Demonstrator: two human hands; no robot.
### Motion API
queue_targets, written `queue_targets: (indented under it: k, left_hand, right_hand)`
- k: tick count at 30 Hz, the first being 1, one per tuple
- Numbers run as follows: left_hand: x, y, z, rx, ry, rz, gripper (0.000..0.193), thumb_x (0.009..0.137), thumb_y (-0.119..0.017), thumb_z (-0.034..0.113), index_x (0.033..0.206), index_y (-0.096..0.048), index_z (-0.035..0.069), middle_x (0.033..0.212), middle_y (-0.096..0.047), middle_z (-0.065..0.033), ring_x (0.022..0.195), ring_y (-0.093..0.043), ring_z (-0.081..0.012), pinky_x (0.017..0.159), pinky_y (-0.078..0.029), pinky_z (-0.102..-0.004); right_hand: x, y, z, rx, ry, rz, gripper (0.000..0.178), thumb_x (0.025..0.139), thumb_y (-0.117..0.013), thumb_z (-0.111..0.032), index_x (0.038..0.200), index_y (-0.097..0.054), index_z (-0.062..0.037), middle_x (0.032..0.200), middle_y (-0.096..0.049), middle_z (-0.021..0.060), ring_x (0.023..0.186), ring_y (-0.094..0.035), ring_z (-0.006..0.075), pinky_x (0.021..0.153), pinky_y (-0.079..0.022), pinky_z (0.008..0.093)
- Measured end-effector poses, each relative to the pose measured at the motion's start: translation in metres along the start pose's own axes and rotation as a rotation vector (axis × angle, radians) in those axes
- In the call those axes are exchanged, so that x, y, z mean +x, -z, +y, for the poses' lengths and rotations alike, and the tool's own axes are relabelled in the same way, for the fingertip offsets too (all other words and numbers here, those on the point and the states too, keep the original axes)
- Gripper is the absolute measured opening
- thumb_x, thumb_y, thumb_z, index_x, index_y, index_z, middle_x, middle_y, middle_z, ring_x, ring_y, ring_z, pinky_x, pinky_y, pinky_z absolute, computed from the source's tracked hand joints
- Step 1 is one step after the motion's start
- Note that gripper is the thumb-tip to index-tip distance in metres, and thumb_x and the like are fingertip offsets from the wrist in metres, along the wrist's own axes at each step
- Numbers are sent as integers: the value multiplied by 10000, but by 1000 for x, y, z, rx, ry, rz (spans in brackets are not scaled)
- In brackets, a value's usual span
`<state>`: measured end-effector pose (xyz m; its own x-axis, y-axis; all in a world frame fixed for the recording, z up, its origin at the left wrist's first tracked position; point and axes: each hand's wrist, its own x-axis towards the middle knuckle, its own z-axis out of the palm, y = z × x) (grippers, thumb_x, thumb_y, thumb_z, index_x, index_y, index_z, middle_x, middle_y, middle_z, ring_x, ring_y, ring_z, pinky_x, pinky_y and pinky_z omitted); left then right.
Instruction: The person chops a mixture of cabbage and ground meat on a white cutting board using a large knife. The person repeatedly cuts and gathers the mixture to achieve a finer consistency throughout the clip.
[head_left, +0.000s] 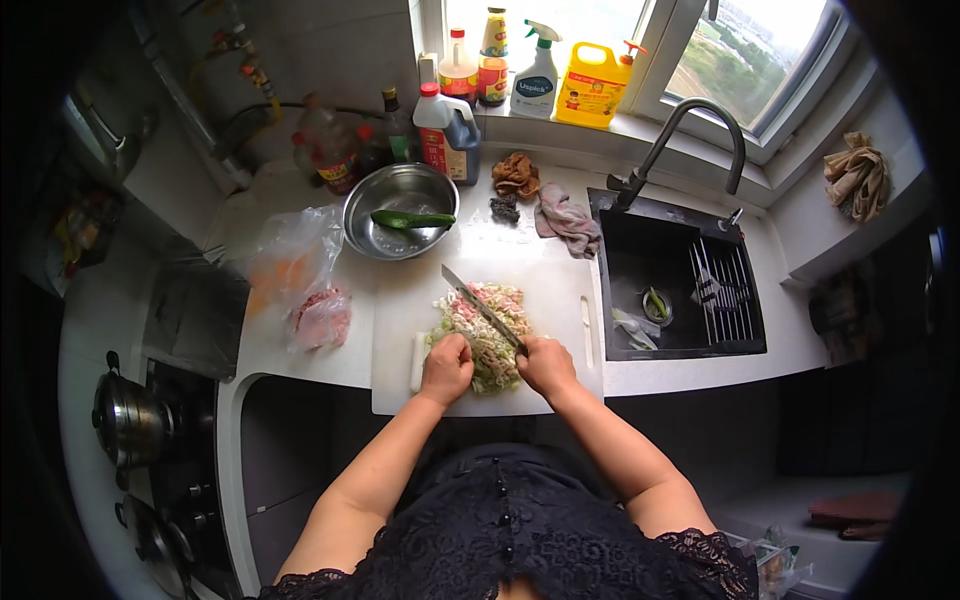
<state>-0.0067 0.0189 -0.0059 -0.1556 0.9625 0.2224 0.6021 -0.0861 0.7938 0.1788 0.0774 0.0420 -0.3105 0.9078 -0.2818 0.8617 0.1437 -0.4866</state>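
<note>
My right hand (546, 364) is wrapped round the handle of a kitchen knife (482, 307). The blade slants away to the far left, over a heap of finely chopped food (492, 372) in pale green, white and pink. Under the heap lies a white cutting board (560, 385) at the counter's front edge. Close against the heap's near left side, my left hand (448, 370) is curled closed; its fingertips are hidden, so whatever it may hold does not show. A thick white stalk-like piece (418, 362) lies on the board beside that hand.
Behind the board stands a steel bowl (365, 238) with a green cucumber-like vegetable (412, 219). Bagged meat (320, 320) lies to the left. A black sink (640, 275) is at the right, with a crumpled cloth (568, 220) beside it. Pots (130, 420) stand far left.
</note>
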Motion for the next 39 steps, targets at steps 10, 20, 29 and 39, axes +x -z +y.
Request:
queue_targets:
  k: [10,20,29,39]
  left_hand:
    - [-9,8,-6,24,37,103,172,703,-607,2,865,-589,57,858,-604,-117,854,-586,-307,767,-483,-395]
    - [-15,7,-10,41,39,134,152,709,-614,13,853,-602,60,867,-605,-107,859,-584,-307,770,-484,-395]
    - [-21,7,-17,52,76,145,149,707,-630,20,848,-606,62,853,-601,-106,832,-582,-300,752,-482,-394]
    - [-26,6,-24,61,103,125,147,713,-631,25,855,-612,58,850,-604,-110,852,-585,-301,747,-486,-395]
  right_hand:
    - [5,-6,1,10,28,30,229,781,-567,-196,960,-666,-93,886,-669,183,870,-631,391,796,-502,481]
    - [11,-2,4,20,-41,19,217,772,-566,-200,930,-664,-88,858,-659,201,839,-621,396,774,-496,481]
    - [6,-6,10,1,-40,-9,219,780,-572,-200,953,-665,-103,875,-662,192,858,-621,394,787,-496,479]
    - [1,-6,-16,56,77,23,203,782,-563,-204,928,-660,-101,867,-663,193,847,-623,401,762,-501,489]
